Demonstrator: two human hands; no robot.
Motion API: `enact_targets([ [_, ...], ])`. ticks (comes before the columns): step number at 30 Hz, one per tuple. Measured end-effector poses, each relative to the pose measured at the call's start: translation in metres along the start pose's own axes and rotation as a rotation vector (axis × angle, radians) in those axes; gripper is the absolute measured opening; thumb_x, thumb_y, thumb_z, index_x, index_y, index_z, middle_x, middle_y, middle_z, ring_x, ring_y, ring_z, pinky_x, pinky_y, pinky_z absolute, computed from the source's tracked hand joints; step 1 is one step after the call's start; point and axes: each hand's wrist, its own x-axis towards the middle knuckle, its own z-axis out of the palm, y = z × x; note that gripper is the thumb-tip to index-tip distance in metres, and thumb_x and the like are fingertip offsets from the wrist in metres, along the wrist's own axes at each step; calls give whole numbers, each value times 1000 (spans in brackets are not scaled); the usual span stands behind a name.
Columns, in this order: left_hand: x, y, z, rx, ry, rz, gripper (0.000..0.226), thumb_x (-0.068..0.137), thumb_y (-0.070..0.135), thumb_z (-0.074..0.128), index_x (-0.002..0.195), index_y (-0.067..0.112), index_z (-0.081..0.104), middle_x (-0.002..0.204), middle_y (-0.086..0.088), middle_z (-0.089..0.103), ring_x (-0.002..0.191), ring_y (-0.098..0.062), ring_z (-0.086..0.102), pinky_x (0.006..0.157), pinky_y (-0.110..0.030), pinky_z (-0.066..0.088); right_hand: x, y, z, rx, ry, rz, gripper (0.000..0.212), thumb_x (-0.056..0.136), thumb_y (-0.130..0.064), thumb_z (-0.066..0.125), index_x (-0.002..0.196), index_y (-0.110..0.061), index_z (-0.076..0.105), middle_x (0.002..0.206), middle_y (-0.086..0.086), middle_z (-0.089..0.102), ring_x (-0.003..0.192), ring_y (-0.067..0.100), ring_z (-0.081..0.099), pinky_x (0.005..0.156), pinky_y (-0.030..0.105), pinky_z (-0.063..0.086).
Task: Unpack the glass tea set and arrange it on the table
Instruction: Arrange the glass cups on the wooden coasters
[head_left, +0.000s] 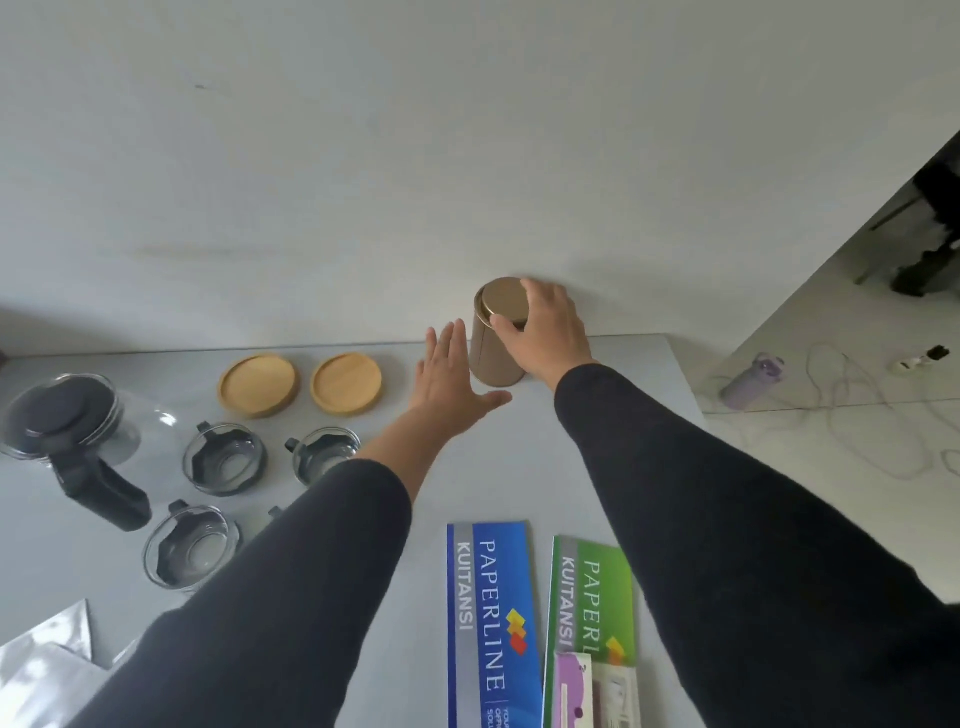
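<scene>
Head view: the right hand (550, 325) grips the lid of a gold canister (493, 338) standing at the worktop's (493, 467) far edge. The left hand (449, 376) is spread flat, empty, beside it. Glass cups (224, 457), wooden coasters (258, 384) and teapot (78, 421) sit left.

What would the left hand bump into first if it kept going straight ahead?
Probably the gold tin: the open left hand points at its side, close by. Depth is hard to judge.
</scene>
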Motion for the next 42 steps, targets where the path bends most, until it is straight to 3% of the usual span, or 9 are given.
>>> enact_targets([
  [8, 49, 18, 32, -320, 80, -132, 121, 68, 40, 81, 152, 21, -3, 159, 4, 13, 148, -19, 7, 118, -37, 22, 34, 19, 23, 98, -7, -50, 67, 84, -44, 62, 139, -15, 38, 141, 6, 41, 132, 24, 34, 107, 36, 34],
  [11, 62, 24, 39, -496, 162, -165, 122, 57, 37, 85, 148, 34, 4, 147, 5, 37, 133, -16, 41, 106, -38, 41, 39, 24, 27, 130, -13, -61, 70, 79, -45, 67, 137, -16, 40, 138, 5, 42, 130, 24, 36, 106, 35, 36],
  [15, 72, 34, 42, -621, 265, -215, 102, 61, 36, 80, 142, 31, 18, 132, 3, 52, 117, -19, 54, 89, -36, 52, 42, 26, 31, 177, 45, -69, 67, 74, -47, 71, 130, -16, 48, 126, 5, 47, 117, 22, 47, 97, 29, 41],
  [18, 71, 36, 43, -672, 283, -213, 88, 62, 31, 81, 134, 25, 30, 124, 5, 53, 105, -14, 54, 65, -18, 46, 45, 29, 27, 126, 82, -94, 65, 70, -51, 73, 123, -16, 56, 117, 6, 52, 107, 22, 54, 91, 29, 43],
  [26, 74, 29, 47, -675, 268, -199, 85, 59, 27, 86, 126, 25, 34, 111, 4, 59, 101, -14, 58, 75, -21, 45, 57, 28, 15, 229, 86, -31, 60, 62, -55, 77, 110, -19, 67, 104, 0, 65, 97, 15, 60, 83, 22, 45],
  [31, 73, 26, 47, -658, 268, -186, 91, 61, 27, 86, 133, 23, 32, 120, 4, 54, 108, -14, 54, 80, -20, 43, 53, 29, 6, 298, 81, -26, 55, 66, -53, 76, 109, -21, 64, 104, -2, 64, 98, 13, 58, 82, 23, 47],
  [35, 55, 10, 53, -427, 157, -216, 99, 73, 35, 79, 148, 19, 16, 148, -1, 35, 134, -22, 38, 101, -31, 40, 20, 30, 3, 413, 332, -19, 55, 68, -46, 76, 110, -17, 57, 106, -2, 60, 101, 15, 53, 81, 18, 39],
  [38, 31, -9, 64, -147, 51, -214, 78, 93, 31, 57, 151, 13, 9, 159, -5, 12, 147, -22, 11, 118, -38, 20, -20, 40, 22, 401, 488, 10, 56, 68, -46, 73, 110, -11, 58, 105, 3, 61, 101, 20, 52, 85, 22, 40],
  [42, -6, -28, 82, 107, -58, -230, 62, 100, 25, 39, 151, 11, 6, 160, -4, -5, 148, -22, -9, 119, -42, 8, -67, 64, 59, 306, 464, 80, 56, 68, -48, 70, 107, -9, 60, 102, 8, 62, 98, 27, 52, 85, 38, 47],
])
